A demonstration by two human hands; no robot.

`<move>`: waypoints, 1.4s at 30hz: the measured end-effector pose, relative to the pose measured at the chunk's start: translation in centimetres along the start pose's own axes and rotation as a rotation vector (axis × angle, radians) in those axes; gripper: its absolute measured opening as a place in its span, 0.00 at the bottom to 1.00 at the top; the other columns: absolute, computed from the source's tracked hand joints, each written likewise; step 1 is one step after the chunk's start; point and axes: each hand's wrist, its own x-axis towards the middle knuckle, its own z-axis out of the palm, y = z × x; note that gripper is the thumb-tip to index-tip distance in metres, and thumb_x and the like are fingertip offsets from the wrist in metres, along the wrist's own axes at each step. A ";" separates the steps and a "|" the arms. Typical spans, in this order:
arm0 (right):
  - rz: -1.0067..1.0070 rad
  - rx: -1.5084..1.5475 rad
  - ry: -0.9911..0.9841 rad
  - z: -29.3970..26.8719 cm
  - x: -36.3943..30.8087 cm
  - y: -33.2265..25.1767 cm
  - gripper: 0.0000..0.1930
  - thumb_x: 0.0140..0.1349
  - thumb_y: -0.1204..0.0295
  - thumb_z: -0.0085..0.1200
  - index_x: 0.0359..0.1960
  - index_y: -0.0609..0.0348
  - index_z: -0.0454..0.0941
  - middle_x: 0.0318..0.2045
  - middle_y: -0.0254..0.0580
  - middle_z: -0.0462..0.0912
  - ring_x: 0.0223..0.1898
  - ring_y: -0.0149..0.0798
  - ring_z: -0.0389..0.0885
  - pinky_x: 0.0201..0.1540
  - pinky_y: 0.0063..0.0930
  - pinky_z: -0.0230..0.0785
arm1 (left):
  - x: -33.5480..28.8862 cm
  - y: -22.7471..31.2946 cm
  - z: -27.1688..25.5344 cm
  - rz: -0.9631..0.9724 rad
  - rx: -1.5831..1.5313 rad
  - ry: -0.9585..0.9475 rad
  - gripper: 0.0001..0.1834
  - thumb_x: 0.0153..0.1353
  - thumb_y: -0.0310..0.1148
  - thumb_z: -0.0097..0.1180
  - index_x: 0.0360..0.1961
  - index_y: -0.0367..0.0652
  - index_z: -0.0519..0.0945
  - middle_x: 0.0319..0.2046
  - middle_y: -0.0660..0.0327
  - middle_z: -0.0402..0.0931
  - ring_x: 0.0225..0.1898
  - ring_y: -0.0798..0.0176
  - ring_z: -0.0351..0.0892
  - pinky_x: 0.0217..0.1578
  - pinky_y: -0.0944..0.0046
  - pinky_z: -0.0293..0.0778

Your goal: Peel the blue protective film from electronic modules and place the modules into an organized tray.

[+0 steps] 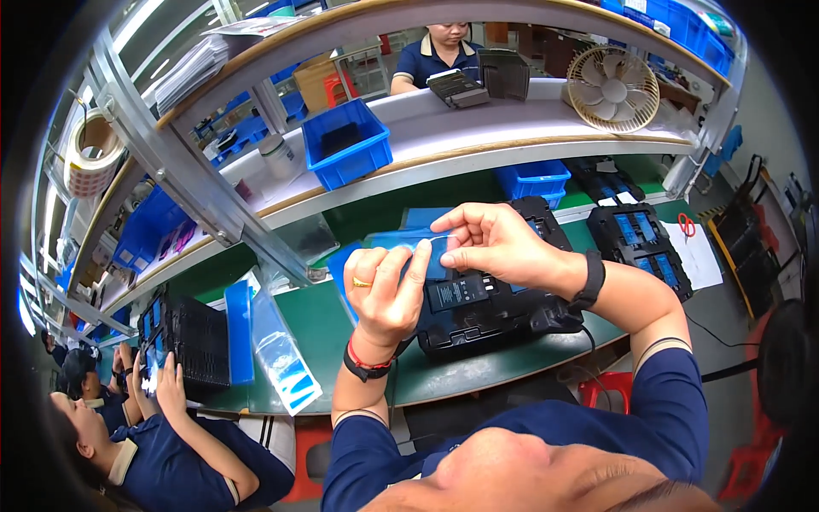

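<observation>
A thin, see-through bluish film sheet (388, 241) is held up over the bench between my two hands. My left hand (384, 294) is closed on the film. With thumb and forefinger, my right hand (503, 247) pinches at the film's right edge. Below them lies a black moulded tray (478, 333), and a flat black battery pack (458, 293) with pale print rests in it. Part of the tray and the blue sheets (418, 218) behind are hidden by my hands.
Another black tray with blue pieces (638, 235) stands right, beside red scissors (687, 225) on white paper. Plastic sleeves (286, 350) lie left. A shelf above carries a blue bin (345, 145) and a fan (612, 90). A co-worker (196, 452) sits at left; another person (439, 60) faces me.
</observation>
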 end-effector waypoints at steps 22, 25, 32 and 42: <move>-0.731 -0.986 0.413 -0.8 1.7 1.6 0.06 0.49 0.80 0.59 0.29 0.62 0.76 0.27 0.41 0.78 0.28 0.38 0.76 0.32 0.26 0.70 | -1.7 -3.1 1.6 -1.143 -1.238 -0.250 0.13 0.58 0.29 0.57 0.43 0.33 0.77 0.28 0.66 0.77 0.29 0.79 0.70 0.30 0.79 0.65; -0.855 -1.160 0.456 -0.7 1.8 0.3 0.08 0.43 0.80 0.61 0.25 0.61 0.74 0.31 0.44 0.75 0.32 0.47 0.74 0.34 0.32 0.69 | -2.3 -3.8 1.6 -1.018 -0.984 -0.282 0.14 0.61 0.33 0.55 0.40 0.32 0.79 0.25 0.66 0.76 0.28 0.78 0.70 0.30 0.77 0.66; -0.267 -0.259 0.267 -3.9 2.4 -0.1 0.05 0.60 0.72 0.52 0.31 0.58 0.71 0.28 0.32 0.73 0.30 0.25 0.72 0.32 0.19 0.66 | -2.8 -7.1 1.5 -1.176 -0.826 -0.057 0.23 0.65 0.45 0.48 0.35 0.31 0.81 0.22 0.62 0.76 0.26 0.74 0.71 0.28 0.73 0.68; 0.442 -0.174 0.120 -5.5 4.5 6.8 0.05 0.56 0.76 0.56 0.25 0.61 0.73 0.16 0.31 0.73 0.13 0.22 0.70 0.14 0.14 0.63 | -2.2 -8.2 -1.0 -1.247 -1.143 0.102 0.18 0.58 0.20 0.52 0.50 0.28 0.69 0.32 0.57 0.76 0.34 0.58 0.81 0.27 0.70 0.80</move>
